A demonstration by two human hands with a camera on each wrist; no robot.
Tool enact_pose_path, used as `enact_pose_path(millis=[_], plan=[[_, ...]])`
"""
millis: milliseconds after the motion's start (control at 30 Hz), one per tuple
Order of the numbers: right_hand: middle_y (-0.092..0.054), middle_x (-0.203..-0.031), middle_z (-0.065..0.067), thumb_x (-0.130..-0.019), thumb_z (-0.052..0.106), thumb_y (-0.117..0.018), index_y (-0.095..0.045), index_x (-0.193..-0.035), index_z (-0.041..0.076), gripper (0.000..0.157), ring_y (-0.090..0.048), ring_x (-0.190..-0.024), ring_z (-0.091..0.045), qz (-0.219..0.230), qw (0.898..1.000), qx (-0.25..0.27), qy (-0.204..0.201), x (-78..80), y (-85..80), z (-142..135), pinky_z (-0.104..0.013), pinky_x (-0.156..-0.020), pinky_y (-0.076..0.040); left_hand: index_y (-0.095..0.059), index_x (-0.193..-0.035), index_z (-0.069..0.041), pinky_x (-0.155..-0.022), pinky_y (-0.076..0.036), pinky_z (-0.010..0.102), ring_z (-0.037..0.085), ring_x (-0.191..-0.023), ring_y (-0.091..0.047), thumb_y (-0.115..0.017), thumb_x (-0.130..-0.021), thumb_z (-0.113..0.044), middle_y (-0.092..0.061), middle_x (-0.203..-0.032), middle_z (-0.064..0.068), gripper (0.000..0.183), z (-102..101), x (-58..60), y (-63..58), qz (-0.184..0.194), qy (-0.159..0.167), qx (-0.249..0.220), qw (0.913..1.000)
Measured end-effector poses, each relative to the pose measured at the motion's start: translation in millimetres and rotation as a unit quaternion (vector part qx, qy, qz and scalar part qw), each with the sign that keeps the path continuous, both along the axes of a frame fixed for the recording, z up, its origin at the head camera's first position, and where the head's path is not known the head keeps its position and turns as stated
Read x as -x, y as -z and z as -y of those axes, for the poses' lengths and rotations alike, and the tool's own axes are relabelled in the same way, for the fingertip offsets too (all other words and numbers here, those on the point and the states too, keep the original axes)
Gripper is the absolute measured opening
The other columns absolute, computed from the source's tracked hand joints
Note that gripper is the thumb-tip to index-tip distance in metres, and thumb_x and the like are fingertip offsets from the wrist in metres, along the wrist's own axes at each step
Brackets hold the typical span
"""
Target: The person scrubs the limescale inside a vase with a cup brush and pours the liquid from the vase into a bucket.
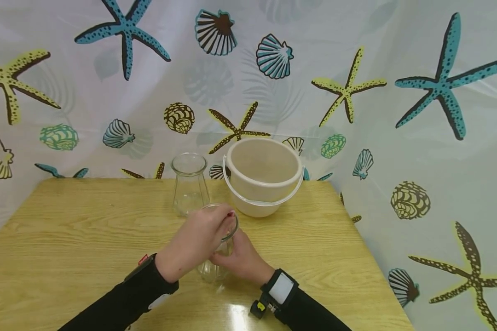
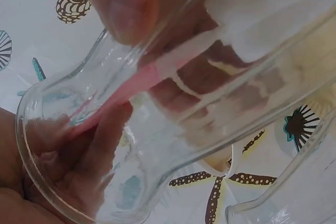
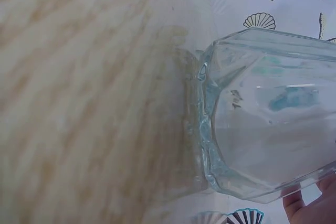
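A clear glass jar (image 1: 212, 272) with a wide rim and faceted sides is in front of me on the wooden table. My right hand (image 1: 247, 259) grips it around the side, below the rim. From above, my left hand (image 1: 195, 240) reaches into the mouth. In the left wrist view its fingers hold the pink handle of a cleaning brush (image 2: 140, 81), whose white, soft-looking head (image 2: 275, 17) is down inside the jar. The right wrist view shows the thick jar base (image 3: 210, 124) right at the tabletop.
A second clear glass jar (image 1: 188, 191) stands upright behind the hands, left of a cream bucket (image 1: 252, 200) with its white handle hanging in front. A patterned curtain (image 1: 248, 87) with starfish and shells encloses the back and right sides of the wooden table (image 1: 87, 225).
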State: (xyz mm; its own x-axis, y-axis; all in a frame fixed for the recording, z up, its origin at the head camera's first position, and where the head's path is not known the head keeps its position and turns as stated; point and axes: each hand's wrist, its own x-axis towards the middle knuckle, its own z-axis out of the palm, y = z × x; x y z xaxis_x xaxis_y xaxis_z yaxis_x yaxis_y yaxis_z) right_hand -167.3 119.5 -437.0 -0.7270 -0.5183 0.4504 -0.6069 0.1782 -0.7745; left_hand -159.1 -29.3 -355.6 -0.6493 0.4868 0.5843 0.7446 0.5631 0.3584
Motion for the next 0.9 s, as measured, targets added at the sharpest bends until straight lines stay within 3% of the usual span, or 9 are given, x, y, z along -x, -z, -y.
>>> enact_pose_path(millis=[367,700,900], plan=[[-0.05,-0.125,0.006,-0.08,0.01,-0.072,-0.04,-0.132,0.021,0.062,-0.044,-0.115,-0.014,-0.008,1.0,-0.006,0.009,0.3,-1.7,0,-0.042,-0.102,-0.036,-0.058,-0.088,-0.01,-0.053,-0.046,0.023,0.007,-0.06,-0.044,-0.058,-0.094,-0.007,-0.049,-0.07,-0.004,0.007,-1,-1.1,-1.3,0.009,0.008,-0.016,0.9998],[-0.049,-0.129,0.007,-0.082,0.011,-0.072,-0.037,-0.137,0.024,0.067,-0.042,-0.119,-0.014,0.007,1.0,-0.001,0.0,-2.2,-4.6,2,-0.043,-0.104,-0.034,-0.062,-0.093,-0.011,-0.055,-0.049,0.023,0.002,-0.063,-0.051,-0.059,-0.095,-0.01,-0.059,-0.075,-0.005,0.005,6,-3.6,-6.9,0.061,0.005,-0.024,0.9978],[-0.047,-0.133,0.007,-0.083,0.018,-0.073,-0.034,-0.141,0.027,0.071,-0.041,-0.121,-0.014,0.017,1.0,-0.001,0.003,-1.7,-3.0,2,-0.047,-0.102,-0.035,-0.065,-0.097,-0.009,-0.052,-0.049,0.021,0.0,-0.06,-0.051,-0.06,-0.094,-0.011,-0.063,-0.075,-0.003,0.006,12,-5.5,-11.0,0.072,-0.01,-0.008,0.9973]])
